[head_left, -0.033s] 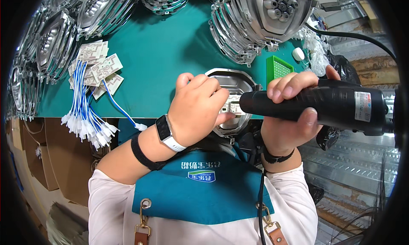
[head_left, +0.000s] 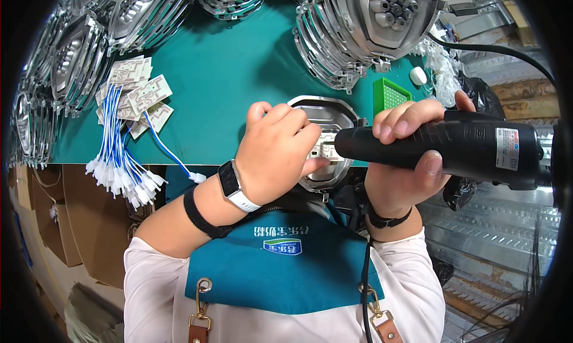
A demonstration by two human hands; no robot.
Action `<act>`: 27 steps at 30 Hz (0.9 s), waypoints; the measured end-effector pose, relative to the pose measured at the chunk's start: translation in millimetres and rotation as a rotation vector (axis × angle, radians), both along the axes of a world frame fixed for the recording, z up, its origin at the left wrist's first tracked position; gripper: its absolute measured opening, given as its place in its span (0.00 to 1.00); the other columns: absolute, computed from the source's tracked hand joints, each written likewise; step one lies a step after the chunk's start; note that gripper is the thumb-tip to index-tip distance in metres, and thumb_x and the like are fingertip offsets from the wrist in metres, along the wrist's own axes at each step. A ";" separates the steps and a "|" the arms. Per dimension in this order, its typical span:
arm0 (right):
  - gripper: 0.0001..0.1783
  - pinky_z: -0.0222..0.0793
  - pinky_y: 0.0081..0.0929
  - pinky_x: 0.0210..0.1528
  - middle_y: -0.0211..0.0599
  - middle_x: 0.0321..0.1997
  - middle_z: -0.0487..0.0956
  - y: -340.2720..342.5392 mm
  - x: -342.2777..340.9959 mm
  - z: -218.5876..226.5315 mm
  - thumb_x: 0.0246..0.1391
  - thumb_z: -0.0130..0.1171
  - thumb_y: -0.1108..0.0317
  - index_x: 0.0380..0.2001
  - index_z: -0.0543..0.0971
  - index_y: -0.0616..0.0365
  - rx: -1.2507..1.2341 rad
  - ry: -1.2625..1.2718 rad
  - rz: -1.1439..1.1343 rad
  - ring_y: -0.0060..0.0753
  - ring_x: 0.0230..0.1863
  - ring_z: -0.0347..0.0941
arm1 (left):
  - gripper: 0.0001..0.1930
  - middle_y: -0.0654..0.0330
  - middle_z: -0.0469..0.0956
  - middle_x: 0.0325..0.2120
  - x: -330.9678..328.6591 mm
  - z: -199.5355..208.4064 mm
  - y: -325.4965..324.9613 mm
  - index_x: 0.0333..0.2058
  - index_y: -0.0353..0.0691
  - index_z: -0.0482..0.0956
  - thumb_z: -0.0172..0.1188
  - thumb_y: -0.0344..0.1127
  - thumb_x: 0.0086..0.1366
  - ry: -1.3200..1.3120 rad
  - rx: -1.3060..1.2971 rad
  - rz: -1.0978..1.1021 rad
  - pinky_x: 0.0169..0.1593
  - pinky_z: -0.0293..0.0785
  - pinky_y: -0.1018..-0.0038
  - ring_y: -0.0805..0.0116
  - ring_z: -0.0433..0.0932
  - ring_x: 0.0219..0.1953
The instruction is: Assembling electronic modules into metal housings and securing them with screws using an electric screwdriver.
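My right hand [head_left: 399,185] is wrapped round a black electric screwdriver [head_left: 471,143], held level with its nose pointing left. The screwdriver's tip end is over a small white circuit board [head_left: 326,152], which lies in a silvery, many-sided lamp housing [head_left: 328,111] at the table's near edge. My left hand [head_left: 277,146] is closed over the left side of the housing, its fingers curled and its thumb by the board. What the curled fingertips touch is hidden under the hand.
White circuit boards [head_left: 149,93] with blue and white wires lie at left, their white plugs [head_left: 128,179] hanging over the edge. Stacked silvery housings [head_left: 340,38] stand behind and left. A green tray [head_left: 378,98] and round white object [head_left: 418,76] sit at right.
Hardly anything differs; the screwdriver has shifted very slightly in my right hand. My left hand and the housing stay in place.
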State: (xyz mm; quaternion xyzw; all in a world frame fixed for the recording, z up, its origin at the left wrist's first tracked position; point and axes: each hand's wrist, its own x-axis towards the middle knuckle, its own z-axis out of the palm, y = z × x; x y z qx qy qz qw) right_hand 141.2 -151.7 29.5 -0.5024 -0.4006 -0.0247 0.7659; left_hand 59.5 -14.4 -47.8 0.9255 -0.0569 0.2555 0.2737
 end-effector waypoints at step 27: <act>0.39 0.64 0.21 0.30 0.30 0.26 0.64 -80.0 11.7 48.6 0.48 0.64 0.58 0.59 0.59 0.60 0.560 -0.013 0.218 0.23 0.25 0.64 | 0.21 0.66 0.72 0.32 -3.7 15.4 -8.3 0.36 0.47 0.76 0.70 0.48 0.44 0.002 0.117 0.041 0.49 0.57 0.61 0.66 0.71 0.42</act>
